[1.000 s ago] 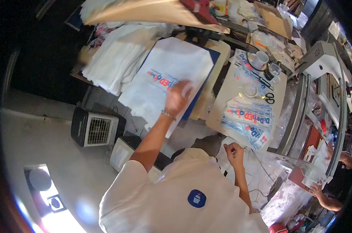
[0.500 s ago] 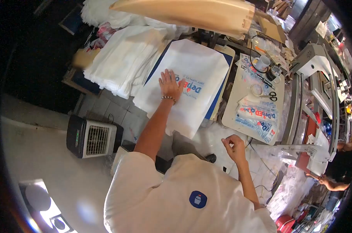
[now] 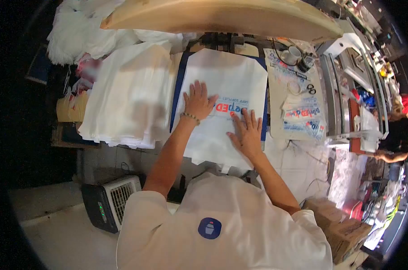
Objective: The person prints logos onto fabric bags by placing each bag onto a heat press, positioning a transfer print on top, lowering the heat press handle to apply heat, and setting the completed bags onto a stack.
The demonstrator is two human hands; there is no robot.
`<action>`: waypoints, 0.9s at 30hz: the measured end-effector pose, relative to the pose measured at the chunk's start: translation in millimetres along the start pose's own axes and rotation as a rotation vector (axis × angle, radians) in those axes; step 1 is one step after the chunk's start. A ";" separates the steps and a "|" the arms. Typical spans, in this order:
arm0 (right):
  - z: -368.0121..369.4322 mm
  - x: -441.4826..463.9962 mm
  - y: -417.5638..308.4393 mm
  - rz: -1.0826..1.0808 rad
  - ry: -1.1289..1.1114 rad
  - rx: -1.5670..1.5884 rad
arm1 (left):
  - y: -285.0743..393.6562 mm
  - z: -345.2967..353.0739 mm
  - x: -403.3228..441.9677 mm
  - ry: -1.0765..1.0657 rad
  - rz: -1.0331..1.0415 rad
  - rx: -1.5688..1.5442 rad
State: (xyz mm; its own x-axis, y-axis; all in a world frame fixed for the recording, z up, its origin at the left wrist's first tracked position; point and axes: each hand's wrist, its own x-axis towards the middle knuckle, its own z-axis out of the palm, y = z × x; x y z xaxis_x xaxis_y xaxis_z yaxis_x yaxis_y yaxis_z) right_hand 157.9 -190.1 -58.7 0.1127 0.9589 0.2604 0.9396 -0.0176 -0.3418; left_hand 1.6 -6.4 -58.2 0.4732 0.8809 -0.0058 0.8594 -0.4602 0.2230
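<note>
A white printed bag with blue and red lettering lies flat on a blue board. My left hand, with a beaded bracelet at the wrist, rests on the bag's left part, fingers spread. On the right part of the bag lies my right hand, its fingers also apart, next to the lettering. Neither hand holds anything. Part of the print is hidden under the hands.
Left of the board is a stack of white bags. A side board bears printed sheets, scissors, tape and a mug. A curved tan panel spans the top. Another person's arm shows far right.
My right hand has moved from beside the table onto the bag and opened. My left hand stays on the bag. The view has turned, and the bag now sits straighter.
</note>
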 end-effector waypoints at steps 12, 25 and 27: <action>22.3 -8.0 21.9 0.023 -0.023 0.037 | -37.0 39.1 57.7 0.243 0.295 -0.464; 21.3 -9.2 22.7 0.017 -0.020 0.054 | -83.0 12.0 54.6 0.224 0.296 -0.878; 18.3 -13.0 24.1 0.015 -0.018 0.090 | -85.7 -50.0 42.4 0.225 0.073 -0.945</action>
State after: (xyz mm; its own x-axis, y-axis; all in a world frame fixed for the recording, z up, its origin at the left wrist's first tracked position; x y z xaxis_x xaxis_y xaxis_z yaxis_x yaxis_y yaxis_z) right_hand 173.1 -197.8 -86.9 0.1203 0.9636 0.2387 0.9047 -0.0074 -0.4259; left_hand -61.7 75.9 -28.8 0.3865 0.8996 0.2034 0.2735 -0.3224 0.9062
